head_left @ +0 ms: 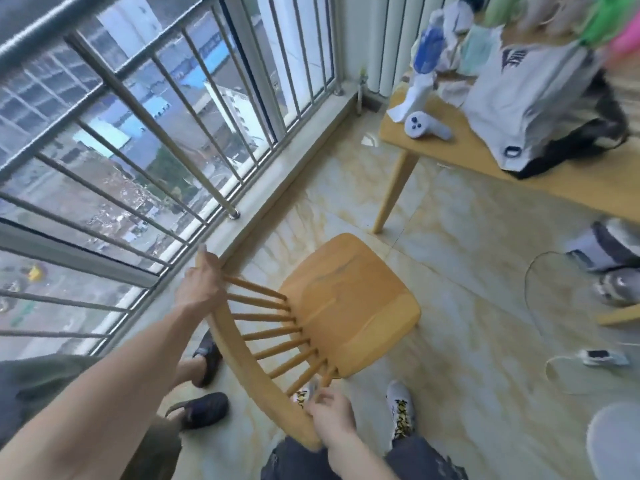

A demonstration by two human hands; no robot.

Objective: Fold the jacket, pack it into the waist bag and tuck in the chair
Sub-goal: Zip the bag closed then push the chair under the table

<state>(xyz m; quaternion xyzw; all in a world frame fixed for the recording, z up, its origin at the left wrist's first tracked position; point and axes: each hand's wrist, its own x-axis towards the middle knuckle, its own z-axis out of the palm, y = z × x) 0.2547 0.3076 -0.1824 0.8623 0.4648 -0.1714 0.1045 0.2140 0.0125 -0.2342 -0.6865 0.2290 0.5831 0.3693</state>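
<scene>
A light wooden spindle-back chair (346,306) stands on the tiled floor, apart from the wooden table (571,178) at the upper right. My left hand (201,285) grips the far end of the chair's curved top rail. My right hand (332,417) grips the near end of that rail. On the table lies a white jacket (526,95) with dark lettering. A black bag (588,143) shows under and behind the jacket's right side. The view is blurred.
A metal railing (145,150) and window run along the left. A white controller (426,128) and a blue-and-white bottle (427,53) sit on the table. Another person's feet in dark sandals (204,407) stand at lower left. A shoe (616,251), cable and phone (602,356) lie at right.
</scene>
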